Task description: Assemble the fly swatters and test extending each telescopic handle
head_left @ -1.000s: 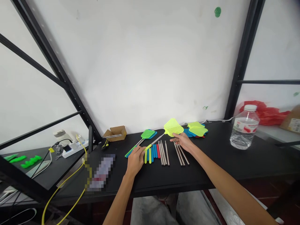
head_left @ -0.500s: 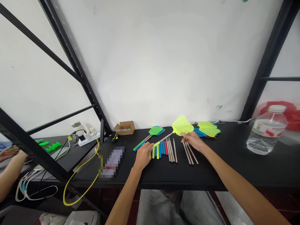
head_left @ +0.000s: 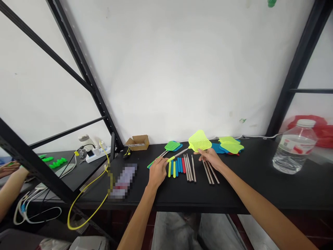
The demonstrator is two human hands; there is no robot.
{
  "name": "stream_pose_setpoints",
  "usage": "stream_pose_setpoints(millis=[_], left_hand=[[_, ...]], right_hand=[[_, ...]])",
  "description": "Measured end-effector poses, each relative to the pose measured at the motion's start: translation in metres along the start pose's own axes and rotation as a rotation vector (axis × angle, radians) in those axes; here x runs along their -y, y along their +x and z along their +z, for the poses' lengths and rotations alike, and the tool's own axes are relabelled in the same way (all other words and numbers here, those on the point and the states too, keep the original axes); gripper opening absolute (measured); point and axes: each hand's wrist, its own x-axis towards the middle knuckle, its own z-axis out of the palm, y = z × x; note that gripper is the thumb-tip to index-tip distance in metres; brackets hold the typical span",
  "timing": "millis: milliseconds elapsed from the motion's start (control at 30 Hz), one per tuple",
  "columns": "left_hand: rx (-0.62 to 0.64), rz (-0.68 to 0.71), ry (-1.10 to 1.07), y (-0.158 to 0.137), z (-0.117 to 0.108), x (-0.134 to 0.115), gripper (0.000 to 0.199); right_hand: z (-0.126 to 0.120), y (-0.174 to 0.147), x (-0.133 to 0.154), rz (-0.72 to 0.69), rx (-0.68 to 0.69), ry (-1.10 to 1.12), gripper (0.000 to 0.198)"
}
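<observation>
A yellow fly swatter (head_left: 199, 140) with a metal rod is held between my hands, tilted just above the black table. My left hand (head_left: 157, 171) is closed round its yellow handle. At the head's lower edge, the fingers of my right hand (head_left: 210, 157) pinch the yellow mesh. Below lie several loose handles (head_left: 177, 166) in yellow, blue and red. Two groups of metal rods (head_left: 189, 170) rest beside them, one partly under my right hand. Left of these, green and blue fly swatters (head_left: 172, 146) lie together, their handles partly hidden by my left hand.
Loose swatter heads (head_left: 230, 144) are piled at the back right, near a large water bottle (head_left: 292, 149). An open cardboard box (head_left: 137, 142) stands at the back left. A yellow cable (head_left: 88, 189) loops over the table edge. Another person's hand (head_left: 10, 169) is at far left.
Both hands and the yellow fly swatter have shifted slightly to the left. My grip on the handle and the head stays the same.
</observation>
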Motion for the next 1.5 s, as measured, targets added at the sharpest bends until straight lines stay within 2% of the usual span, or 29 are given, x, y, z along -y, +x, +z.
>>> stream_pose_setpoints(millis=[67,167,233,333,433,533,767,933,1133,1300,1400,1500], left_hand=[[-0.041,-0.061,0.039,0.001,0.000,0.006,0.028],[-0.122,-0.191,0.109,0.000,-0.003,0.021,0.029],[-0.178,-0.299,0.162,-0.002,-0.007,0.033,0.029],[-0.226,-0.456,0.242,-0.005,-0.012,0.049,0.027],[-0.220,-0.564,0.305,-0.007,-0.013,0.056,0.027],[-0.184,-0.622,0.341,-0.008,-0.011,0.055,0.029],[-0.080,-0.695,0.347,-0.007,-0.011,0.051,0.033],[-0.021,-0.703,0.327,-0.006,-0.011,0.049,0.032],[-0.017,-0.676,0.297,-0.002,-0.014,0.043,0.031],[0.009,-0.471,0.231,0.003,-0.016,0.023,0.031],[0.131,-0.321,0.154,0.003,-0.010,0.008,0.030],[0.238,-0.253,0.108,0.003,-0.004,-0.002,0.033]], right_hand=[[0.000,0.002,0.000,-0.058,-0.053,-0.022,0.038],[-0.005,0.002,0.003,-0.146,-0.215,-0.076,0.042],[-0.009,0.000,0.004,-0.187,-0.301,-0.149,0.037],[-0.012,-0.003,0.005,-0.212,-0.326,-0.263,0.024],[-0.014,-0.003,0.003,-0.255,-0.292,-0.476,0.012],[-0.018,-0.001,-0.001,-0.278,-0.276,-0.746,0.008],[-0.031,0.001,-0.005,-0.233,-0.356,-1.003,0.011],[-0.034,-0.001,-0.007,-0.112,-0.383,-1.067,0.014],[-0.030,-0.006,0.004,0.038,-0.249,-1.284,0.021],[-0.028,-0.009,0.010,0.096,-0.183,-1.342,0.024],[-0.027,-0.009,0.011,0.111,-0.165,-1.348,0.024],[-0.025,-0.009,0.011,0.110,-0.170,-1.337,0.020]])
